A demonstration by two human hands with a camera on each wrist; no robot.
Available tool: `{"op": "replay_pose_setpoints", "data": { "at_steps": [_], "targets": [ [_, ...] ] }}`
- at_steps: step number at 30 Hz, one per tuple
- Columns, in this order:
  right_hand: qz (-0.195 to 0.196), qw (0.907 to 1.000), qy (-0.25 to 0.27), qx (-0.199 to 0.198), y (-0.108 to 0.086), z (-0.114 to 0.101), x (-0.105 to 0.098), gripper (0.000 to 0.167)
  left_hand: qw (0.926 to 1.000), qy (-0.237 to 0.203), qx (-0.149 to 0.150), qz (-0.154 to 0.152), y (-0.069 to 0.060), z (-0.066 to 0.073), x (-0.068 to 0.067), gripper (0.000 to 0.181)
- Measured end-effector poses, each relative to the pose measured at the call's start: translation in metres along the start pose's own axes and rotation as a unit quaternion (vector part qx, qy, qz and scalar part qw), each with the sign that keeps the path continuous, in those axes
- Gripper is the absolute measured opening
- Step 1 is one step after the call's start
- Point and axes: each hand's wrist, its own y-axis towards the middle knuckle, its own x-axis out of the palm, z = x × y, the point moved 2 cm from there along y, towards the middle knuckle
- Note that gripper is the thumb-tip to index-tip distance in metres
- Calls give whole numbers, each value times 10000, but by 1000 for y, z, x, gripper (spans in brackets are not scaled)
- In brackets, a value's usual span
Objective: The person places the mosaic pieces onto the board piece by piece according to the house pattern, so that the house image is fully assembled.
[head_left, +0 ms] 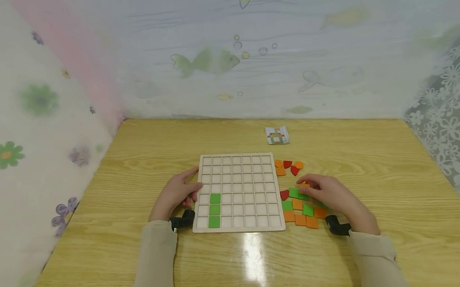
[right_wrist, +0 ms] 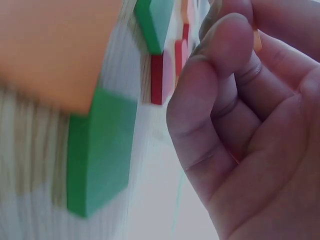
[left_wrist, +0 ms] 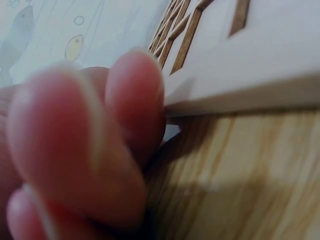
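A pale wooden grid board (head_left: 236, 156) lies on the table, with several green square tiles (head_left: 215, 209) stacked in one column near its lower left. My left hand (head_left: 175, 192) holds the board's left edge, the thumb over the rim and other fingers curled beside it; in the left wrist view a fingertip (left_wrist: 135, 85) touches the edge. Right of the board, my right hand (head_left: 332, 192) pinches an orange tile (head_left: 304, 185) between thumb and fingers. Only a sliver of that tile (right_wrist: 257, 41) shows in the right wrist view, so its shape is hidden.
Loose orange tiles (head_left: 311, 222), green tiles (head_left: 308, 210) and red pieces (head_left: 284, 195) lie right of the board. Farther up are orange round pieces (head_left: 299, 165) and red wedges (head_left: 287, 164). A small printed pattern card (head_left: 277, 135) lies behind the board, before the wall.
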Motion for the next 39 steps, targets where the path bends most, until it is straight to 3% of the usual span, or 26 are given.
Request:
{"op": "replay_pose_setpoints", "data": {
  "at_steps": [14, 22, 39],
  "targets": [
    [-7, 9992, -62, -388, 6, -16, 9, 27, 10000, -76, 22, 24, 1, 4, 1, 60],
    [-187, 9992, 161, -322, 8, -27, 20, 23, 10000, 17, 27, 34, 0, 1, 0, 59],
    [155, 9953, 180, -944, 13, -62, 39, 25, 10000, 4, 17, 22, 1, 0, 0, 59]
  ]
}}
